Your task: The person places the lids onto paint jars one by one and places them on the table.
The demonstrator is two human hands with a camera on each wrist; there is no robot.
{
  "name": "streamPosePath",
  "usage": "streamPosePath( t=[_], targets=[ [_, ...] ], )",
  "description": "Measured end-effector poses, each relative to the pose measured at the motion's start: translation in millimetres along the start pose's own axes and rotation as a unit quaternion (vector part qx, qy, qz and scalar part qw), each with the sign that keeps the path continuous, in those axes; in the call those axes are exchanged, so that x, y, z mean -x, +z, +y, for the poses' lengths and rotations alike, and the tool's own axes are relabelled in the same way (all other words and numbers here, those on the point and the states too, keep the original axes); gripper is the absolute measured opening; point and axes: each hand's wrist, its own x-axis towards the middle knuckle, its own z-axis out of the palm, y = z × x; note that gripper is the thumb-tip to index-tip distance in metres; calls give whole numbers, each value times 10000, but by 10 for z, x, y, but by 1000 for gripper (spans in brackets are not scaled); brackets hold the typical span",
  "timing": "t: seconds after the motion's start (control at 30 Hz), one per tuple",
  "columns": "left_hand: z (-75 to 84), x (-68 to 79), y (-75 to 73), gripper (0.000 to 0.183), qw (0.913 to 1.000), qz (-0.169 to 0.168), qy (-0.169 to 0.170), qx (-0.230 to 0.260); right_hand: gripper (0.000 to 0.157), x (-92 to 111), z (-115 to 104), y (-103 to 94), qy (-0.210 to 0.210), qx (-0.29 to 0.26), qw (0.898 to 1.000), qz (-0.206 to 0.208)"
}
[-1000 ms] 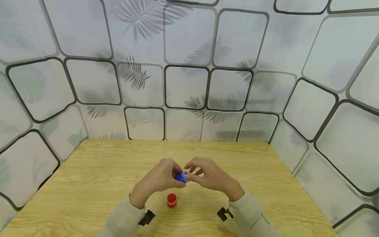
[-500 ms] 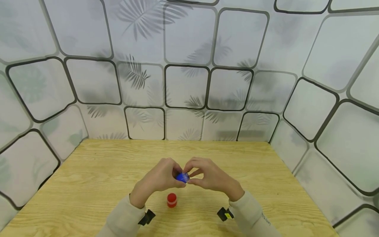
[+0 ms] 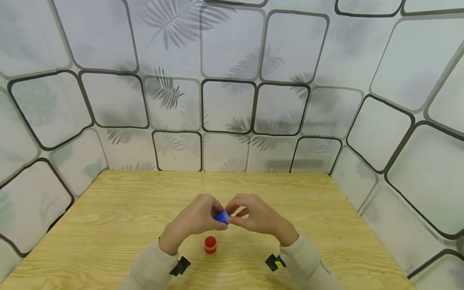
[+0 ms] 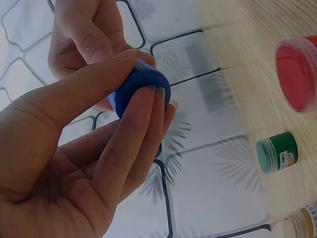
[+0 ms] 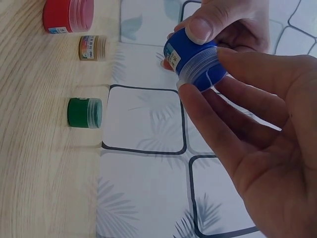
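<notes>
A small blue paint jar point(image 3: 222, 217) with a clear lid point(image 5: 202, 67) is held tilted above the table between both hands. My left hand point(image 3: 197, 215) grips its blue body, with thumb and fingers around the base point(image 4: 143, 82) in the left wrist view. My right hand point(image 3: 255, 213) pinches the lid between thumb and fingers, as the right wrist view shows. Closer to me, between the forearms, a red paint jar point(image 3: 210, 245) stands on the table. Whether the lid is loose cannot be seen.
A green jar point(image 5: 84, 112) and a gold-brown jar point(image 5: 92, 48) stand on the wooden table point(image 3: 145, 189) in the wrist views; the head view does not show them. Pale patterned sheeting point(image 3: 228, 108) borders the table's back and sides.
The right index finger, lifted off the jar a second ago, has come down onto the lid, and the right fingers have shifted slightly around it. The left hand and the red jar stay put.
</notes>
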Motion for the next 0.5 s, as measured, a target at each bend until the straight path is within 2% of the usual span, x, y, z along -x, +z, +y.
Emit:
streamPosePath(
  t=[0.27,0.5],
  targets=[
    [0,1,10,11,10000,16,25,-30,16,-10,-8,3,87,321,9994,3],
    [9,-5,8,12,10000,-16,9,2,20,-12,0,-2,335,500,9982,-1]
  ],
)
